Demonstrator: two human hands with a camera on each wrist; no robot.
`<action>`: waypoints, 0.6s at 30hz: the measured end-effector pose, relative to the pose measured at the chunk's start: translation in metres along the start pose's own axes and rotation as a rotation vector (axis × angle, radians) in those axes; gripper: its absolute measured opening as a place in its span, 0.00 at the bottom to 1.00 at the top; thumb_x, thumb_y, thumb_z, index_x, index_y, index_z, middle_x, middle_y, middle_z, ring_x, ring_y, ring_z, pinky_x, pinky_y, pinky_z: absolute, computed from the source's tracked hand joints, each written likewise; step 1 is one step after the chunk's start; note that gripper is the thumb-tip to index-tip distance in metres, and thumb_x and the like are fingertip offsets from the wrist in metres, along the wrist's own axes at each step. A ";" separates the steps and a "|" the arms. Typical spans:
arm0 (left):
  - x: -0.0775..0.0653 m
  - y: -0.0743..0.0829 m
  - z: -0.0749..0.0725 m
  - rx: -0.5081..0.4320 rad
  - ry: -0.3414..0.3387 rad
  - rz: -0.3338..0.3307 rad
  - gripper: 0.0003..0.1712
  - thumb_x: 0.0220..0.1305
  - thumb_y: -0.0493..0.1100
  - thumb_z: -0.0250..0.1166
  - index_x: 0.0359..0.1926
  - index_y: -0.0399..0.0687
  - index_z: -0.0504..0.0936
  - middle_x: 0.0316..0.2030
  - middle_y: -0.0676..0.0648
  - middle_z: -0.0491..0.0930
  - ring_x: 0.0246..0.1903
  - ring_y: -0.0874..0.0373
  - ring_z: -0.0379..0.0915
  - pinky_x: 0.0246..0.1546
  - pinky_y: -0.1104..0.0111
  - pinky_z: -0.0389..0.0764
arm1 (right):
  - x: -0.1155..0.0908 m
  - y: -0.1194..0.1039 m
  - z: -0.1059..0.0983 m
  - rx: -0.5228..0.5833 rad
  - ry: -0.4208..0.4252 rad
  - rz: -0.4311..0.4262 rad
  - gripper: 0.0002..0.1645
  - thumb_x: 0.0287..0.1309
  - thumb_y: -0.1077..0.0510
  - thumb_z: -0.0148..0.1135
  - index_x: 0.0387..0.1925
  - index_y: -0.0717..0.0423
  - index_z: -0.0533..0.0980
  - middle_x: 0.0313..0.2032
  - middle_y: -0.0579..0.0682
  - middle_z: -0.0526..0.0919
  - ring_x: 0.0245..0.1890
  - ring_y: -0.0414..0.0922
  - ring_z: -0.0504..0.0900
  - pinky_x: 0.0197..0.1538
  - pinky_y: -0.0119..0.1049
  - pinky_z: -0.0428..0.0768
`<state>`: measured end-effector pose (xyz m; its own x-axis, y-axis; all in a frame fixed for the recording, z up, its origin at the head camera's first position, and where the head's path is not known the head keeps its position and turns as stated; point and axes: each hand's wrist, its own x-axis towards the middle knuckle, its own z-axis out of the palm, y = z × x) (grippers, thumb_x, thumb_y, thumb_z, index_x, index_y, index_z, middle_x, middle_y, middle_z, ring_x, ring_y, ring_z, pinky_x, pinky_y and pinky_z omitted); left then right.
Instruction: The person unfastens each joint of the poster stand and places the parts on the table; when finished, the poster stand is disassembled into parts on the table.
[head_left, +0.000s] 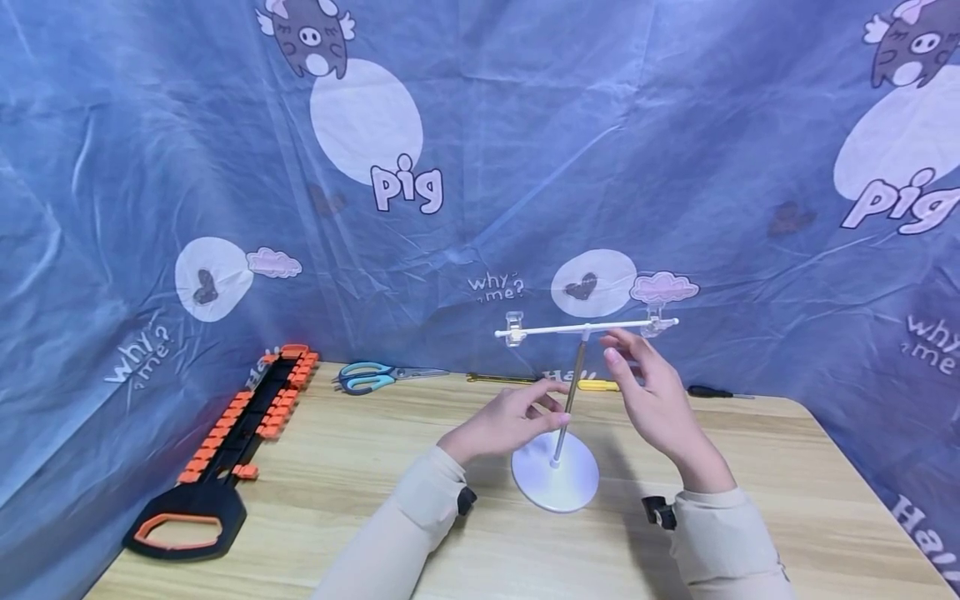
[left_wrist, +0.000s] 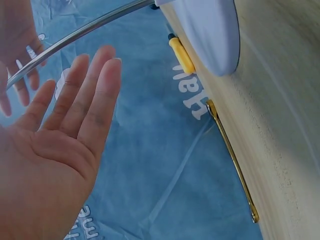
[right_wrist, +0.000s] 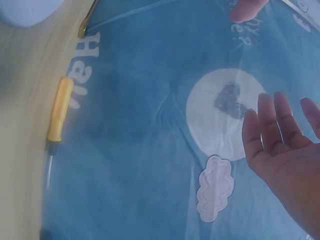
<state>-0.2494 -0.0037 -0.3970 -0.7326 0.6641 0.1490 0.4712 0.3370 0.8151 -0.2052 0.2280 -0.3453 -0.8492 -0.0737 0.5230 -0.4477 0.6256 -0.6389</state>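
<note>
A small display stand has a round white base point(head_left: 555, 492) on the table, a slim metal pole point(head_left: 578, 371) and a white crossbar point(head_left: 551, 329) with a clear plastic clip point(head_left: 514, 330) near either end. Just left of the pole is my left hand point(head_left: 504, 423); the left wrist view shows its palm point(left_wrist: 55, 155) facing up, fingers extended, gripping nothing. My right hand point(head_left: 660, 408) is raised below the crossbar's right half, fingers loosely bent. In the right wrist view that hand point(right_wrist: 290, 160) holds nothing; whether its fingertips touch the bar I cannot tell.
A black and orange tool rack point(head_left: 243, 425) lies at the left. Along the back edge are blue-handled scissors point(head_left: 371, 377), a gold wrench point(left_wrist: 232, 160), a yellow-handled screwdriver point(right_wrist: 60, 110) and a black-handled screwdriver point(head_left: 711, 392). A blue printed cloth point(head_left: 480, 208) hangs behind the table.
</note>
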 end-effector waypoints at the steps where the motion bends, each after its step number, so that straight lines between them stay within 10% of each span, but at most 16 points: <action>1: 0.000 0.000 0.000 0.002 -0.003 -0.002 0.25 0.79 0.57 0.62 0.72 0.61 0.74 0.53 0.50 0.87 0.46 0.64 0.86 0.52 0.71 0.84 | 0.000 -0.002 0.000 0.002 -0.003 -0.001 0.25 0.84 0.50 0.50 0.72 0.55 0.72 0.63 0.57 0.82 0.60 0.57 0.82 0.55 0.18 0.71; 9: 0.000 -0.005 0.002 0.036 -0.021 -0.016 0.28 0.77 0.58 0.64 0.71 0.60 0.73 0.54 0.51 0.87 0.50 0.65 0.85 0.54 0.71 0.83 | 0.000 -0.006 0.000 0.013 -0.014 0.000 0.25 0.84 0.50 0.48 0.72 0.55 0.72 0.63 0.56 0.82 0.60 0.52 0.80 0.54 0.23 0.72; 18: 0.000 -0.008 0.001 0.067 -0.029 -0.030 0.26 0.76 0.58 0.66 0.69 0.59 0.76 0.54 0.51 0.88 0.49 0.64 0.85 0.54 0.71 0.83 | 0.001 -0.006 -0.002 0.030 0.010 -0.013 0.23 0.85 0.51 0.47 0.69 0.56 0.74 0.60 0.57 0.83 0.52 0.21 0.74 0.49 0.16 0.72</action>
<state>-0.2529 -0.0059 -0.4041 -0.7330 0.6717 0.1075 0.4813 0.4004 0.7798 -0.2027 0.2256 -0.3404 -0.8403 -0.0739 0.5371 -0.4673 0.6011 -0.6484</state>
